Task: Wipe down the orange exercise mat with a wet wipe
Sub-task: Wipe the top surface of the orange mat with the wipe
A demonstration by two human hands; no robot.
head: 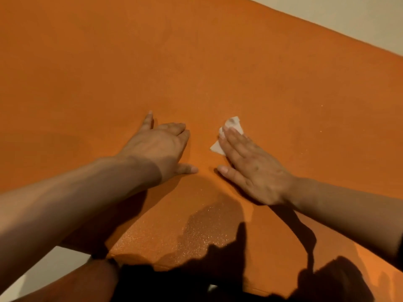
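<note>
**Mid-wipe, R hand on wipe, mat centre**

Status: my right hand (250, 164) is flat, fingers straight, pressing the wet wipe (226, 136) onto the orange mat (196, 62). Not pinching it, just palm/fingers on top; wipe corners stick out past my fingertips, top and left. Wipe sits approx mid-mat, just right of my left hand (161, 147).

Left hand: also spread flat on the mat, holding nothing, thumb out toward the right thumb, the two thumbs near but apart. Reads as a brace/anchor so the mat doesn't creep.

Mat lies on a pale floor (359, 22), visible top right and bottom left. Patch near my body (196, 234) glistens, prob damp, so I'd say near edge is done; far half looks dry/matte, so wiping is partway at best.

Next: push wipe away from me or sideways into the dry zone, w/ even downward pressure so it doesn't bunch under the fingers. Keep L hand planted. Wipe looks small vs mat, so many overlapping passes needed; may want a refold if the face is dirty (grey smudge on the top corner, can't tell for sure).
</note>
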